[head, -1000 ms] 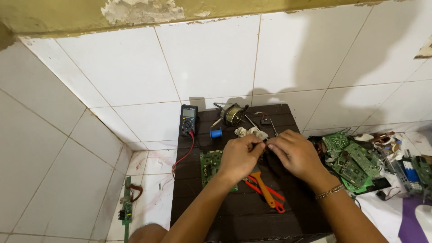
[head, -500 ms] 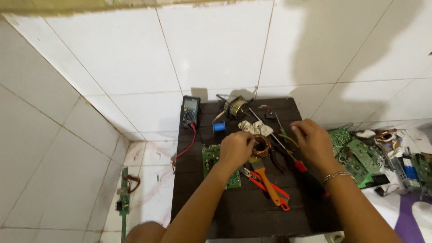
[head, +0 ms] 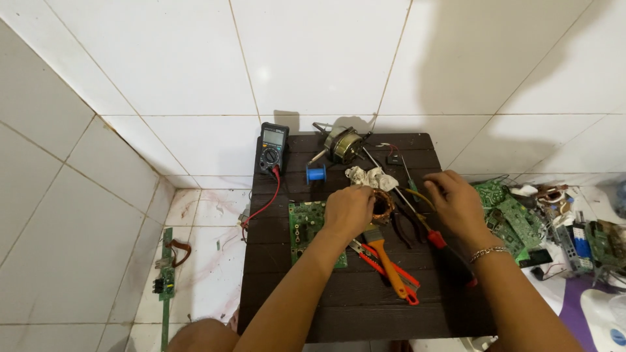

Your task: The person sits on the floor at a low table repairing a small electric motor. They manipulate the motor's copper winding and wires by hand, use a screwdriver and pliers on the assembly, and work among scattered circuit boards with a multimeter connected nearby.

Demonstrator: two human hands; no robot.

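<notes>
While your left hand (head: 349, 210) wraps over the copper coil (head: 383, 206), fingers curled and clamped on its ring of shiny reddish wire, the coil sits near the middle of the dark slatted wooden table (head: 339, 306). Your right hand (head: 456, 202) hovers just beside it, fingers bent and loosely apart over the thin yellow wire (head: 420, 195); whether they pinch it, I cannot tell. Below the coil lies a brush (head: 385, 257) with an orange handle, crossing an orange-and-black utility knife (head: 391, 270), and dark pliers (head: 407, 225) rest alongside. A flat green circuit board (head: 306, 228) lies under your left wrist. Farther back: a boxy multimeter (head: 272, 146) with a red lead, a small blue spool (head: 315, 173), a metal motor (head: 343, 143) and crumpled white cloth (head: 370, 176). Glossy white tiles (head: 313, 58) cover wall and floor, and more green boards (head: 515, 215) are heaped at right.
</notes>
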